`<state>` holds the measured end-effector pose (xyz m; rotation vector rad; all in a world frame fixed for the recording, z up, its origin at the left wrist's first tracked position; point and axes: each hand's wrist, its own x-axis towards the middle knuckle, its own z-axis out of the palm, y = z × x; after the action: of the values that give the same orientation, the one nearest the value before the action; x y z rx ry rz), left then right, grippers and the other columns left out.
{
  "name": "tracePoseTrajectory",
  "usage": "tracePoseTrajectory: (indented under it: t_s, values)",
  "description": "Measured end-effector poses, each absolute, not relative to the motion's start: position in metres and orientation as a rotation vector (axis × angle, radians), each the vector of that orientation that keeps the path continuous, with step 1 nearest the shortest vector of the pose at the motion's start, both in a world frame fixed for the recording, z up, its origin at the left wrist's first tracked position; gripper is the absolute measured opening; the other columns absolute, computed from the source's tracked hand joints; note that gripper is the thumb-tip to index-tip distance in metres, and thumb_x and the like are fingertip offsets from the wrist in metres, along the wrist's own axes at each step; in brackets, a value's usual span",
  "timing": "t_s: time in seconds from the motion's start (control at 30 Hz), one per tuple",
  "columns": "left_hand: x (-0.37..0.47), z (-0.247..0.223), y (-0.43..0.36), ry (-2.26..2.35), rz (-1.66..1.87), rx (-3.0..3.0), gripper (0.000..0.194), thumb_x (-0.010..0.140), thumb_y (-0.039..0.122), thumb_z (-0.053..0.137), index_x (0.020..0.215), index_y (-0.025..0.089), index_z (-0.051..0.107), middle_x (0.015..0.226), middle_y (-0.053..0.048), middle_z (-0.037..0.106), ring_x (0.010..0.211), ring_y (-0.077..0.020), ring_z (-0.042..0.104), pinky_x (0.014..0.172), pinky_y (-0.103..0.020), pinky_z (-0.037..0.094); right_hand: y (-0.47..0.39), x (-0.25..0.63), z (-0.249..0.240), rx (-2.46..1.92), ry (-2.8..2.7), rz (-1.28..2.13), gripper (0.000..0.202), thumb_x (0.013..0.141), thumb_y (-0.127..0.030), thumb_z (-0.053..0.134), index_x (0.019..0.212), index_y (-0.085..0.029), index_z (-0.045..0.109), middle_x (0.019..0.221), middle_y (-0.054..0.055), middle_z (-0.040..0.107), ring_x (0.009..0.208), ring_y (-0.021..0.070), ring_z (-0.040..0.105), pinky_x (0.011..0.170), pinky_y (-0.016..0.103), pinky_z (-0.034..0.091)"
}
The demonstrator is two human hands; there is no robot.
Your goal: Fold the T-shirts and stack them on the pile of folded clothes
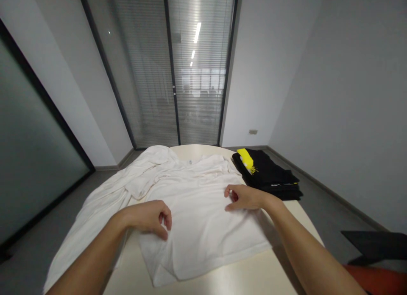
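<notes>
A white T-shirt (203,227) lies spread on the pale table (241,278), its collar toward the far edge and its hem toward me, with wrinkles across it. Over the shirt's left side is my left hand (151,218), fingers curled, thumb apart from them and nothing visible between. My right hand (243,197) is over the right side, its thumb and fingers bent and parted, holding nothing I can see. Whether either hand touches the cloth is hard to tell.
More white cloth (104,206) is heaped along the table's left side and hangs over its edge. Folded black clothes (270,172) are stacked at the right edge, a yellow item (245,158) on top. A black and red chair (378,278) stands at the lower right.
</notes>
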<state>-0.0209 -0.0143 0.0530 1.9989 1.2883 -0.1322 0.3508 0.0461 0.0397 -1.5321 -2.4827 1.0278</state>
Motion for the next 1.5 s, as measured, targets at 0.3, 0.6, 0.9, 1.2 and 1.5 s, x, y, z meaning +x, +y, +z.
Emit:
tracePoseTrajectory:
  t_s: [0.3, 0.6, 0.9, 1.2, 1.5]
  values:
    - [-0.015, 0.057, -0.02, 1.322, -0.194, 1.955, 0.03, 0.054, 0.032, 0.079, 0.082, 0.023, 0.077, 0.069, 0.004, 0.064, 0.064, -0.0137, 0.056, 0.052, -0.021, 0.036, 0.048, 0.351, 0.039, -1.517, -2.484, 1.022, 0.053, 0.069, -0.053, 0.077, 0.108, -0.02, 0.061, 0.085, 0.0, 0.062, 0.073, 0.0153, 0.057, 0.064, 0.025, 0.042]
    - [-0.017, 0.066, -0.024, 1.021, -0.167, 1.841, 0.02, 0.063, 0.031, 0.076, 0.081, 0.022, 0.076, 0.084, 0.002, 0.076, 0.078, -0.017, 0.067, 0.071, -0.023, 0.049, 0.047, 0.352, 0.041, -1.525, -2.496, 1.013, 0.054, 0.07, -0.056, 0.075, 0.108, -0.02, 0.061, 0.088, 0.002, 0.064, 0.076, 0.0167, 0.059, 0.067, 0.026, 0.043]
    - [-0.018, 0.082, -0.031, 0.951, -0.371, 1.369, 0.046, 0.076, 0.065, 0.069, 0.085, 0.021, 0.062, 0.068, -0.003, 0.074, 0.043, -0.0149, 0.06, 0.047, -0.025, 0.045, 0.045, 0.351, 0.043, -1.533, -2.498, 0.993, 0.049, 0.074, -0.054, 0.072, 0.108, -0.02, 0.062, 0.088, 0.003, 0.064, 0.076, 0.0171, 0.059, 0.067, 0.026, 0.043]
    - [-0.009, 0.046, -0.005, 1.463, 0.374, 2.117, 0.046, 0.088, 0.052, 0.054, 0.118, 0.017, 0.06, 0.114, -0.012, 0.07, 0.103, -0.0244, 0.067, 0.092, -0.037, 0.05, 0.049, 0.354, 0.036, -1.552, -2.483, 1.04, 0.052, 0.065, -0.043, 0.08, 0.108, -0.022, 0.06, 0.084, -0.001, 0.063, 0.072, 0.0159, 0.059, 0.064, 0.025, 0.043]
    - [-0.007, 0.035, -0.011, 1.439, -0.271, 2.162, 0.13, 0.06, 0.061, 0.079, 0.16, 0.023, 0.006, 0.163, -0.018, -0.012, 0.148, -0.0426, -0.011, 0.117, -0.062, 0.012, 0.025, 0.34, 0.058, -1.759, -2.364, 1.752, 0.05, 0.05, -0.049, 0.087, 0.075, -0.019, 0.056, 0.063, -0.001, 0.064, 0.057, 0.0158, 0.062, 0.053, 0.025, 0.046]
